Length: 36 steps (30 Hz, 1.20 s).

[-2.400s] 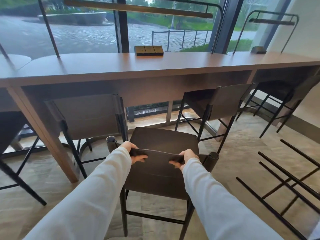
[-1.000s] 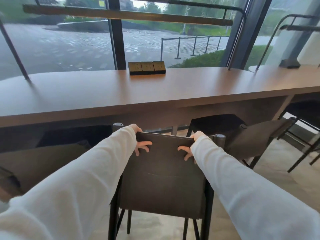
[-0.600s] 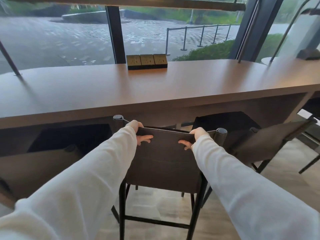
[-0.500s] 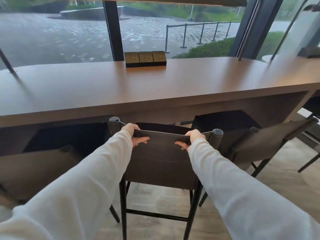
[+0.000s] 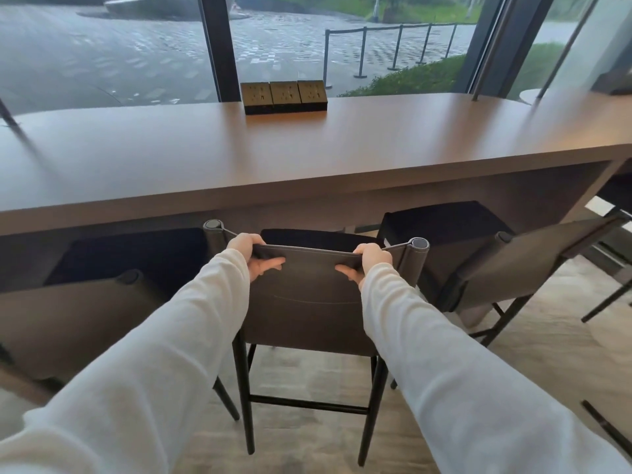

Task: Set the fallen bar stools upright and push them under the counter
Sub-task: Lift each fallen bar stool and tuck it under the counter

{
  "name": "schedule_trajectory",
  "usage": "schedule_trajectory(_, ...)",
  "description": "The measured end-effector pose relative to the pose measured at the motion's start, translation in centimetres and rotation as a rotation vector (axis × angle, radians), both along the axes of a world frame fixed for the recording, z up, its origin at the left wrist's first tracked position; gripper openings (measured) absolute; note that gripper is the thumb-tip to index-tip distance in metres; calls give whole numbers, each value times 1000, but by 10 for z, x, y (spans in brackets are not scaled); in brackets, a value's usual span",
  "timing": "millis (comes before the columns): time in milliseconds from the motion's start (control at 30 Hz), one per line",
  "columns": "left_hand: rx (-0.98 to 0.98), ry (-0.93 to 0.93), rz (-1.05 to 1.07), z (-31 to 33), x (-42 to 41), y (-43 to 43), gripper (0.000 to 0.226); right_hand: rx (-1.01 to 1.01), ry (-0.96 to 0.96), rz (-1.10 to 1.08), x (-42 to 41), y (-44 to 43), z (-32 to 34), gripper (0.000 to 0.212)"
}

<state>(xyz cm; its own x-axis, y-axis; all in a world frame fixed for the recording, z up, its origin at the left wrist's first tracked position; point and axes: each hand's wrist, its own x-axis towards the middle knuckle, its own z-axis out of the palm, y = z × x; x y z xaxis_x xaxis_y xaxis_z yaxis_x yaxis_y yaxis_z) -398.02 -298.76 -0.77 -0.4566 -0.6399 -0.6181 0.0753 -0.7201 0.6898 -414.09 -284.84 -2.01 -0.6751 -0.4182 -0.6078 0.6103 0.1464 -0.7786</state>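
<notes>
Head view looks down on a stool [image 5: 307, 316] standing upright at the centre of the frame, its dark legs on the floor [image 5: 533, 354]. Both hands grasp the top edge of its backrest, fingers curled over the far side and thumbs on the near face: the left hand [image 5: 254, 258] beside the left rounded post, the right hand [image 5: 371, 263] beside the right one. White sleeves [image 5: 171, 354] run up from the lower corners to the hands. The stool's seat shows dark just below the front edge of the worktop [image 5: 307, 159], which spans the frame from left to right; the backrest stands on the near side of that edge. A second stool [image 5: 68, 323] at the left and a third stool [image 5: 513, 268] at the right flank it, their seats in shadow beneath the worktop. At upper centre a socket block [image 5: 284, 97] sits on the worktop against the window post [image 5: 219, 46]. At the lower right edge a thin dark bar [image 5: 607, 427] lies low over the floor; what it belongs to cannot be told.
</notes>
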Motion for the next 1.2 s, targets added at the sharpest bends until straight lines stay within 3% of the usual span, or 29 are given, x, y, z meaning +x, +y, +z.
schedule_trajectory(300,-11,87,47,-23,42,43,10,9,100,27,42,43,-29,11)
schedule_trajectory(733,-8,71,28,-83,116,91,18,-224,-32,-199,133,104,-75,12)
schedule_trajectory(1200,-18,67,23,-82,116,93,16,-227,4,-194,130,102,-79,14)
